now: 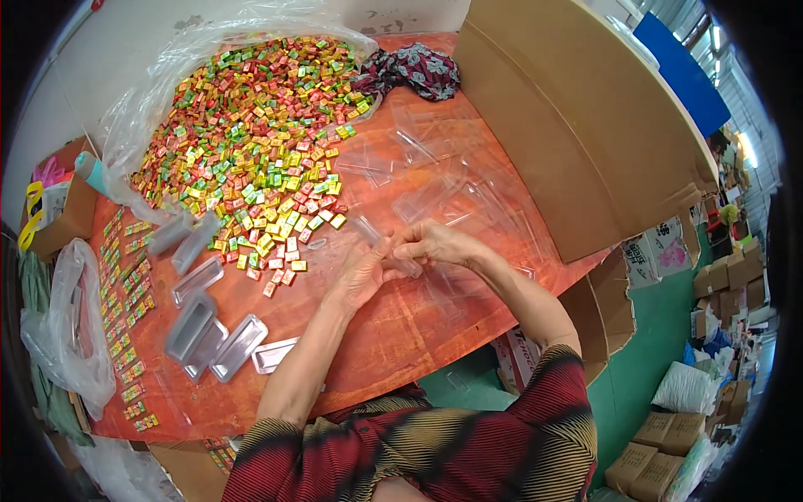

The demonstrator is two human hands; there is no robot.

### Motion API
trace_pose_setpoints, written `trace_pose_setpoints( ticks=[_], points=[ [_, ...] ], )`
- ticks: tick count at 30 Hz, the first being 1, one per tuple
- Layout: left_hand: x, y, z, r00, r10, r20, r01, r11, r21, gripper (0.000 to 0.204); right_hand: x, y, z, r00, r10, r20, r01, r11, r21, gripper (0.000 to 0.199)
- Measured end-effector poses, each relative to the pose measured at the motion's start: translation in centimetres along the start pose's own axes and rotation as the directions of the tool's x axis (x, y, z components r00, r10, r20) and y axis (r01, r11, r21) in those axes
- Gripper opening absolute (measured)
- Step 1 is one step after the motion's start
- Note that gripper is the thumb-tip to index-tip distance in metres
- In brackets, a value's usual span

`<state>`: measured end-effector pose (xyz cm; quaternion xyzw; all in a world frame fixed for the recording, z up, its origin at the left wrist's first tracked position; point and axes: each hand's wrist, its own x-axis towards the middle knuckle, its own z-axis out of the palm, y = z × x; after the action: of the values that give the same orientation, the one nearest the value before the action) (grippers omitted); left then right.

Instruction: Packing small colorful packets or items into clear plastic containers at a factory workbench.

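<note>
In the head view, both forearms reached up from the near edge of the orange tabletop (393,335) and met near its middle. The left hand (361,272) and right hand (439,244) pinched a clear plastic tray (386,244) between curled fingers, just beside the heap of small coloured packets (251,134).

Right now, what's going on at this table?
A person sits at an orange wooden table. Both hands, the left hand and the right hand, meet on a small clear plastic tray above the tabletop. A heap of small red, yellow and green wrapped candies spills from a clear bag, and empty clear plastic trays lie at the left.
</note>
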<state>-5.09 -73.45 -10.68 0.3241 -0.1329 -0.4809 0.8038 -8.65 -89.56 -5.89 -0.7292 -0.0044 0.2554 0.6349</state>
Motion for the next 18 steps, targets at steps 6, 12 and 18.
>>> trace_pose_setpoints(
  ticks=[6,12,18],
  points=[
    [-0.2,-0.4,-0.8,0.968,-0.008,-0.251,-0.002,0.999,-0.040,0.040,0.8,-0.1,-2.4,0.617,-0.733,-0.284,-0.049,0.325,-0.944,0.011],
    [-0.1,-0.5,-0.2,0.980,-0.029,-0.197,0.010,0.995,-0.097,0.034,1.0,-3.5,-4.9,0.329,-0.811,-0.484,-0.355,0.369,-0.859,0.018],
    [0.0,0.0,0.7,0.973,0.103,-0.205,-0.096,0.994,0.042,0.044,0.6,-0.7,1.7,0.976,-0.163,-0.147,0.112,0.946,-0.305,0.020]
  ],
)
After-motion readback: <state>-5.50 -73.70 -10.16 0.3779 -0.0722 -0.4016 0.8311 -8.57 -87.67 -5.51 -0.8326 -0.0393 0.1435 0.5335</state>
